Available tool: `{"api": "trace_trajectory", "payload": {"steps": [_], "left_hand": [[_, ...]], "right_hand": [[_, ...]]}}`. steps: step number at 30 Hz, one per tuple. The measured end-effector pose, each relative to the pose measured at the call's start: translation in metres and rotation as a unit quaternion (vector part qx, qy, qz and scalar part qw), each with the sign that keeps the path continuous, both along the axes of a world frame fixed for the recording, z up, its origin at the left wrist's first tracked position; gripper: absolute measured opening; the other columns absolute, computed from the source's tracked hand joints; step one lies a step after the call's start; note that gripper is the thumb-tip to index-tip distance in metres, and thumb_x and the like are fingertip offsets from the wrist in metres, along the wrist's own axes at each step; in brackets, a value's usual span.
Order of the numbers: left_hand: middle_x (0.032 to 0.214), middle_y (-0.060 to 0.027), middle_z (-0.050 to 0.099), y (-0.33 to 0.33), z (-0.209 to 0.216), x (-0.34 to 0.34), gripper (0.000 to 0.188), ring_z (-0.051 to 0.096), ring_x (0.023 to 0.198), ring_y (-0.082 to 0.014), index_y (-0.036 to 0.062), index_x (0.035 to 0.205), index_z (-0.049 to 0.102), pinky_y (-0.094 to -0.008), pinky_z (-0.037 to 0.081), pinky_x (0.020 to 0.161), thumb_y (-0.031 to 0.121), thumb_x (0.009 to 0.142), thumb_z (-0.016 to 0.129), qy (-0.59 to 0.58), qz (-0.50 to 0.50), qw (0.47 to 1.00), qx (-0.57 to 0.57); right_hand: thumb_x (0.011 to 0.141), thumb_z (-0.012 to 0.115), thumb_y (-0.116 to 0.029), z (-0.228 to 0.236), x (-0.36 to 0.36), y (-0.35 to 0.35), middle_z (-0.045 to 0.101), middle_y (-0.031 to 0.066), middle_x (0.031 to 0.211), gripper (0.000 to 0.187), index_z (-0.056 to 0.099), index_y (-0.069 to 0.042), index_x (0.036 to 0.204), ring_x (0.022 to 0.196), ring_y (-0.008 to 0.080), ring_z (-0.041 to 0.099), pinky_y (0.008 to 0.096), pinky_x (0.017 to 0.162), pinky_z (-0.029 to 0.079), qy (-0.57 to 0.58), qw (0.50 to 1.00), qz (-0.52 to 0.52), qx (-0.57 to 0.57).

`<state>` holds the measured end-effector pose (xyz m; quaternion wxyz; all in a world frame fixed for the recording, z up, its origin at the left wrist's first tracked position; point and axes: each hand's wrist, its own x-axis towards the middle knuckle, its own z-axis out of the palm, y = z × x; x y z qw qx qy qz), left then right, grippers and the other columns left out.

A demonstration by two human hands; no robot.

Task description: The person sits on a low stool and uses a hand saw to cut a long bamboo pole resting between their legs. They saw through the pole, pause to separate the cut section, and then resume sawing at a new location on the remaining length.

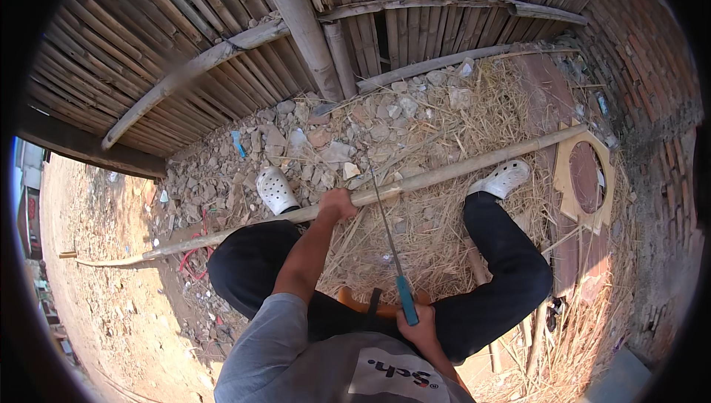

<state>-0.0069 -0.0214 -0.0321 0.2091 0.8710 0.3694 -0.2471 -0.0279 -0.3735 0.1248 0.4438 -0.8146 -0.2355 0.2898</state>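
Note:
A long pale bamboo pole (444, 173) lies slantwise in front of me, from the lower left to the upper right. My left hand (338, 204) is closed around it near its middle, just left of a saw. Low in front of my body, my right hand (418, 325) grips the teal handle of the hand saw (390, 244). Its thin blade points away from me and crosses the pole a little right of my left hand. The blade shows almost edge-on, so its teeth cannot be made out.
My white clogs (276, 190) rest on both sides of the saw. Rubble (333, 151) and straw (489, 99) cover the ground. A bamboo slat wall (222, 77) rises ahead, a brick wall (652, 85) at right. A yellowish board with an oval hole (566, 181) lies near the pole's right end.

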Motion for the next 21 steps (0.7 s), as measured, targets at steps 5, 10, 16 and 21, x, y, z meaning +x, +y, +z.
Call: {"api": "trace_trajectory", "payload": {"steps": [5,10,16,21], "left_hand": [[0.108,-0.0152,0.069,-0.006,-0.003,0.000,0.046,0.066,0.102,-0.0312,0.0122,0.107,0.071,-0.0401,0.053,0.088,0.025,0.064,0.064,-0.018,-0.002,1.000,-0.002],[0.108,-0.0151,0.069,-0.004,-0.002,-0.001,0.047,0.066,0.104,-0.0304,0.0120,0.111,0.070,-0.0407,0.053,0.090,0.026,0.066,0.063,0.005,-0.013,0.999,-0.031],[0.111,-0.0160,0.068,-0.008,0.002,0.001,0.048,0.065,0.107,-0.0288,0.0133,0.113,0.069,-0.0409,0.051,0.092,0.028,0.068,0.064,-0.012,-0.016,1.000,0.002],[0.112,-0.0150,0.068,-0.010,0.014,0.006,0.049,0.065,0.105,-0.0285,0.0134,0.112,0.070,-0.0409,0.052,0.091,0.028,0.066,0.064,0.021,-0.018,0.999,-0.033]], "right_hand": [[0.078,0.060,-0.005,-0.002,0.009,0.011,0.049,0.0009,0.051,0.019,0.056,0.001,0.061,0.049,0.0055,0.047,0.0267,0.046,0.040,0.084,0.994,-0.051,0.044],[0.080,0.062,-0.012,-0.062,0.052,0.104,0.045,0.0023,0.049,0.026,0.051,0.001,0.061,0.048,0.0075,0.044,0.0285,0.047,0.039,0.028,0.998,-0.042,0.044],[0.078,0.060,-0.004,0.008,-0.003,-0.019,0.048,0.0028,0.051,0.017,0.055,0.002,0.063,0.050,0.0061,0.049,0.0277,0.047,0.040,0.054,0.997,-0.036,0.029],[0.081,0.061,-0.009,-0.081,0.049,0.097,0.049,-0.0011,0.053,0.021,0.055,0.000,0.062,0.051,0.0066,0.046,0.0290,0.047,0.039,0.066,0.995,-0.052,0.052]]}}
